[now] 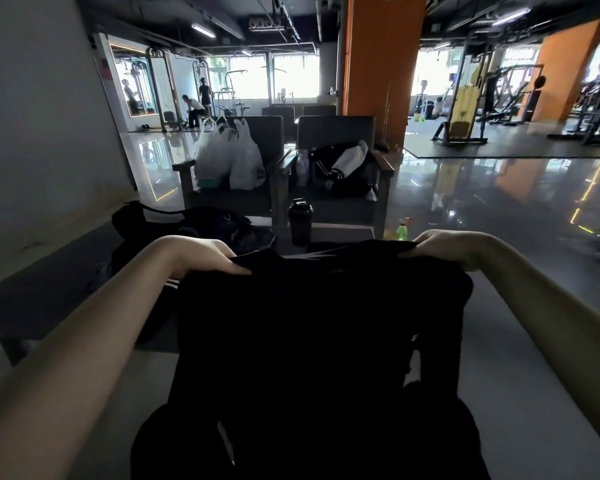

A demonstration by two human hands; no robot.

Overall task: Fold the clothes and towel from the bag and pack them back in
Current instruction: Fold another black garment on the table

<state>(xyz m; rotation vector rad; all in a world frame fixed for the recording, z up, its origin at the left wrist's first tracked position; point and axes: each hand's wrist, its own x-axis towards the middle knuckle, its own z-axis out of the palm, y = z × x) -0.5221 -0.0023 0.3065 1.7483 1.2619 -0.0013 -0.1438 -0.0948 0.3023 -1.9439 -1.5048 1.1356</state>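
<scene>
A black garment (312, 323) hangs in front of me, held up by its top edge. My left hand (208, 256) grips the top left corner, fingers curled over the cloth. My right hand (444, 247) grips the top right corner the same way. White stripes show on the cloth just under my left hand. The garment's lower part falls toward my lap and hides what lies below it. A dark bag (187, 220) lies open on the low table (49, 289) to the left, behind my left hand, with dark patterned fabric (253, 237) beside it.
A black shaker bottle (300, 221) stands beyond the garment, a green bottle (401, 230) to its right. Two armchairs (336, 133) hold white plastic bags (229, 157) and a black jacket (340, 164). Glossy floor and gym machines lie beyond; a wall runs along the left.
</scene>
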